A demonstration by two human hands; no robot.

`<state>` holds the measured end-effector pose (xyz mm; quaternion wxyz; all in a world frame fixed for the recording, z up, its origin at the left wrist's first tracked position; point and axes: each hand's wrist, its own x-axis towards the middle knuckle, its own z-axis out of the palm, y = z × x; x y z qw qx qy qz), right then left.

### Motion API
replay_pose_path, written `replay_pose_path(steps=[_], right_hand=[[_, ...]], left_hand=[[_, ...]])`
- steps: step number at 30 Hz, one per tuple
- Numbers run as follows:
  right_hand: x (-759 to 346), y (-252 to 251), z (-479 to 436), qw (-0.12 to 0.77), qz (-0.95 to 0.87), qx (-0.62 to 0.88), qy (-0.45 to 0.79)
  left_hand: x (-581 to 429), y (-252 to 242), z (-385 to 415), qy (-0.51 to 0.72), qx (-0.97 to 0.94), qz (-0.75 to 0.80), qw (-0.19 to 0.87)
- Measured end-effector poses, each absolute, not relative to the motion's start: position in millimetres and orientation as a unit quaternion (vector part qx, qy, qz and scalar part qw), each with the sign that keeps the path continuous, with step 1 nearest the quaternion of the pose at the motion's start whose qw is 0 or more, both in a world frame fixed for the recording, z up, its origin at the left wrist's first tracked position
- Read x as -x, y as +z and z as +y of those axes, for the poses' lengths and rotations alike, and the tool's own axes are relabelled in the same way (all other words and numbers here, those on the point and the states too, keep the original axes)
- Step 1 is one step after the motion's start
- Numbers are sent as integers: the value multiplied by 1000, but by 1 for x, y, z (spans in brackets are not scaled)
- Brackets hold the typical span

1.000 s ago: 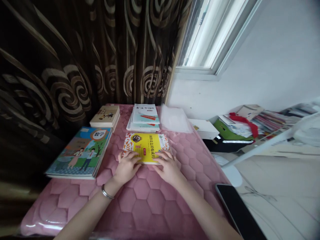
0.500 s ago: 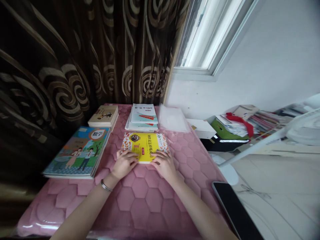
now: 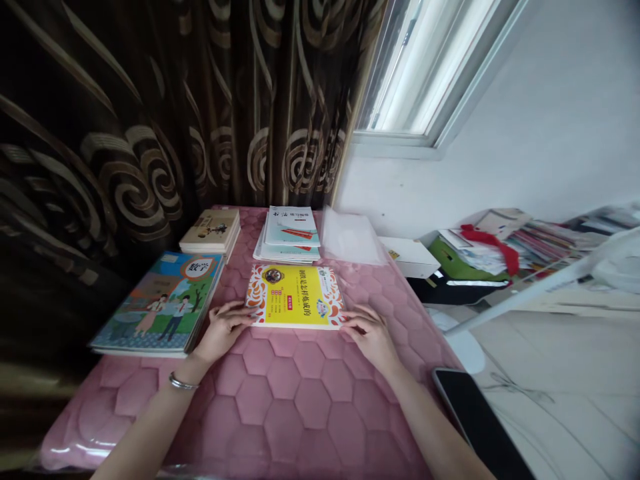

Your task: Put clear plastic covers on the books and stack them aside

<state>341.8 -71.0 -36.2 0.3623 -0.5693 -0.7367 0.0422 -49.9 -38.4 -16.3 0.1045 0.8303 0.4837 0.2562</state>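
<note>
A yellow book (image 3: 310, 317) with an orange-and-white patterned border lies flat on the pink quilted table cover (image 3: 280, 393). At its left near corner is my left hand (image 3: 225, 328), its fingers bent together against the book's end; a silver bracelet is on that wrist. My right hand (image 3: 371, 333) grips the right near corner with thumb and fingers. Left of the book lies a stack of mathematics textbooks (image 3: 160, 300) with an illustrated cover. Behind that sits a pile of smaller tan books (image 3: 210, 230). A stack of pale blue-and-white booklets (image 3: 290, 230) lies just beyond the yellow book.
A translucent plastic sheet (image 3: 353, 237) lies at the table's far right corner. Along the right edge rests a dark phone-like device (image 3: 475, 413). Beyond stand a white box (image 3: 410, 257), a green container (image 3: 460, 260) with papers, and a white stand (image 3: 500, 310). A dark patterned curtain (image 3: 150, 147) hangs behind.
My hands have moved apart, from the near edge of the yellow book out to its left and right ends. The book shows more fully and has stayed in about the same place.
</note>
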Motion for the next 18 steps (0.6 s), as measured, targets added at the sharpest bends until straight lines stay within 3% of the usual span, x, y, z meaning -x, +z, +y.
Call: replay_pose_path(steps=[9,12,15,18], right_hand=[[-345,-39,-72,364,-734,570,65],[-354,-29,-73,366,-749,535,139],[-368,-13,-65,325,-771,494,239],[-367,4,-41,315,-764,519,218]], left_hand=[[54,-20,-36,247,-833,477,134],[54,-14,-38,246,-834,476,131],[44,-4,-47,239,-837,485,87],[17,4,-64,241,-836,492,-4]])
